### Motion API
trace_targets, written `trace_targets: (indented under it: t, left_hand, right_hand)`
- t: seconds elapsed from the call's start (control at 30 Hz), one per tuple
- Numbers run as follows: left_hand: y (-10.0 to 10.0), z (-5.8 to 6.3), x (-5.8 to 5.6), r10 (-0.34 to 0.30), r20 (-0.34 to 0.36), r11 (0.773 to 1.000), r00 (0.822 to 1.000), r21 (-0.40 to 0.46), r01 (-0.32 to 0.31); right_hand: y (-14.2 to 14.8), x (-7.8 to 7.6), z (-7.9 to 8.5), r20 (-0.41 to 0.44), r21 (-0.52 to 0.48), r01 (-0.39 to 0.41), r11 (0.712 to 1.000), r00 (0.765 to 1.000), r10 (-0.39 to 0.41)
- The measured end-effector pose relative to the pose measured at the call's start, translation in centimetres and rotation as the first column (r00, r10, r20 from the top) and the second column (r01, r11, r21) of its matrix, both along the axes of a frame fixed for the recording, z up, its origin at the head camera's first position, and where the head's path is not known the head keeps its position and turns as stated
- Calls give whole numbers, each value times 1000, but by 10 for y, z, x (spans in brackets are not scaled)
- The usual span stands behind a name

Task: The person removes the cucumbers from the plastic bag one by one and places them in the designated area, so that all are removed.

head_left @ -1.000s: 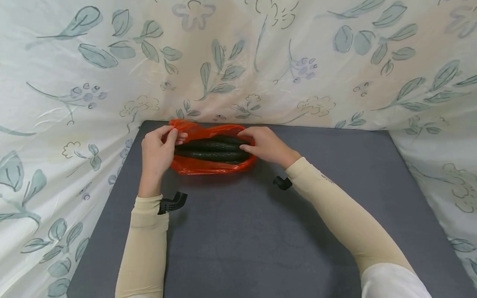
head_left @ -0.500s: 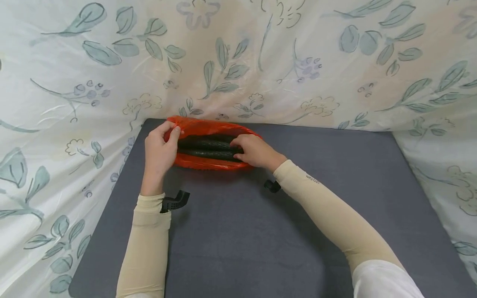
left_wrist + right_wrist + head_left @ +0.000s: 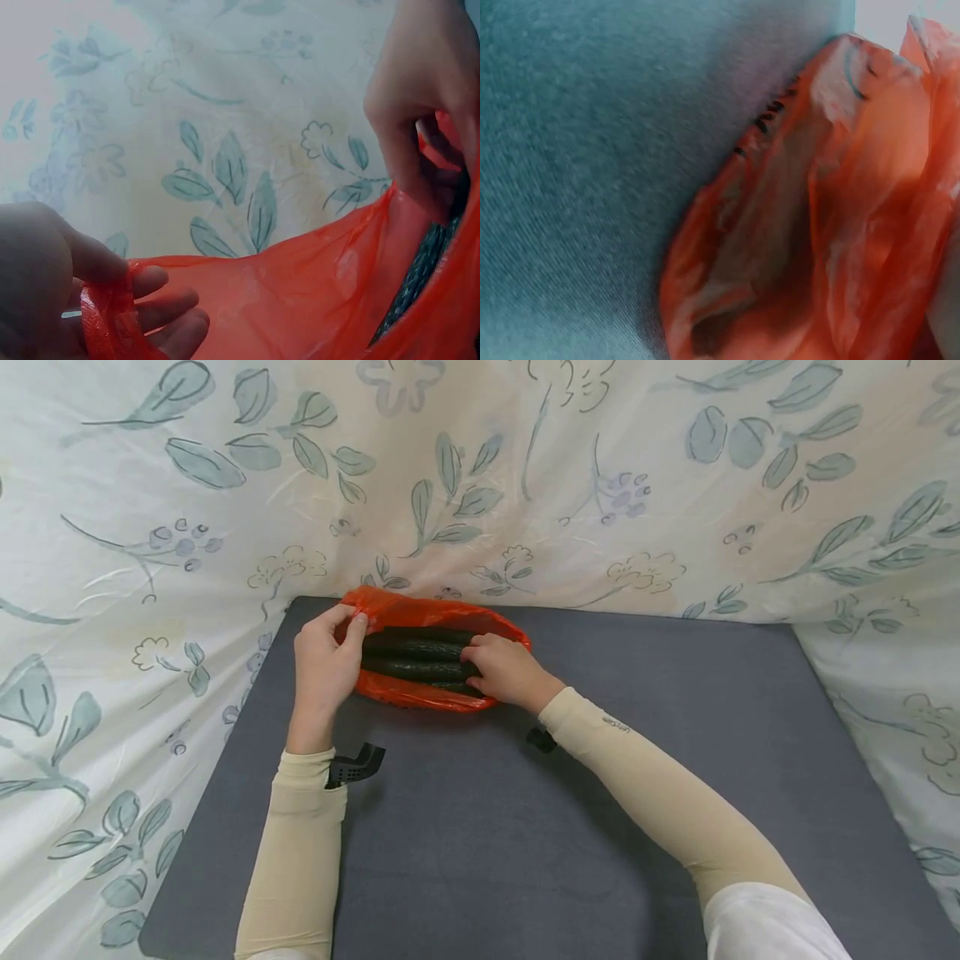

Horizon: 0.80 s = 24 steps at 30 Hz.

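Note:
An orange-red plastic bag [image 3: 416, 695] lies at the back left of the table, its mouth spread wide. Several dark green cucumbers [image 3: 420, 649] lie side by side inside it. My left hand [image 3: 324, 664] pinches the bag's left rim between thumb and fingers; a loop of plastic shows over the fingers in the left wrist view. Reaching into the right end of the bag, my right hand [image 3: 513, 672] grips a cucumber with curled fingers. Bumpy cucumber skin [image 3: 420, 277] shows below that hand in the left wrist view. In the right wrist view, the crumpled bag [image 3: 870, 195] hides the fingers.
The dark grey table [image 3: 480, 843] extends in front of the bag and to its right. A pale leaf-patterned curtain [image 3: 570, 493] hangs right behind the table's back edge and along both sides.
My right hand has gone from the bag's right rim inward and left onto the cucumbers, its fingers curling. My left hand keeps hold of the rim, and the bag's mouth stands wider.

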<state>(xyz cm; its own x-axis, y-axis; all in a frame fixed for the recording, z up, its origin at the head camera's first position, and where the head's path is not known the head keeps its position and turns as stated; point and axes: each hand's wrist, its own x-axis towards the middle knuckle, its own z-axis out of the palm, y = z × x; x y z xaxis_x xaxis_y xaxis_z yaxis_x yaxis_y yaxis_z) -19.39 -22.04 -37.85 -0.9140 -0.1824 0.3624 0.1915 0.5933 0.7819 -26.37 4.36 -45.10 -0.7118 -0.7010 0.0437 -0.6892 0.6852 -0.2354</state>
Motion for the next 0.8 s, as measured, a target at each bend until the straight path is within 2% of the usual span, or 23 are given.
trace_targets:
  t: [0.13, 0.23, 0.43, 0.63, 0.8]
  left_hand:
    - [0, 0, 0, -6, 5, 1000, 1000, 9, 6]
    - [0, 0, 1, -8, 14, 1000, 1000, 10, 8]
    - [2, 0, 1, -6, 26, 1000, 1000, 12, 6]
    - [2, -1, 1, -14, 35, 1000, 999, 17, 14]
    - [1, -1, 0, -17, 13, 1000, 1000, 25, 17]
  right_hand:
    - [-7, 3, -7, -101, 58, 22, 998, 995, -17]
    - [-9, 7, -10, -135, 61, 26, 998, 991, -17]
    - [-8, 9, -10, -140, 31, 16, 999, 990, -11]
    - [-8, 10, -8, -150, 43, 26, 999, 989, -19]
    - [-8, 13, -4, -200, 33, 33, 999, 979, -26]
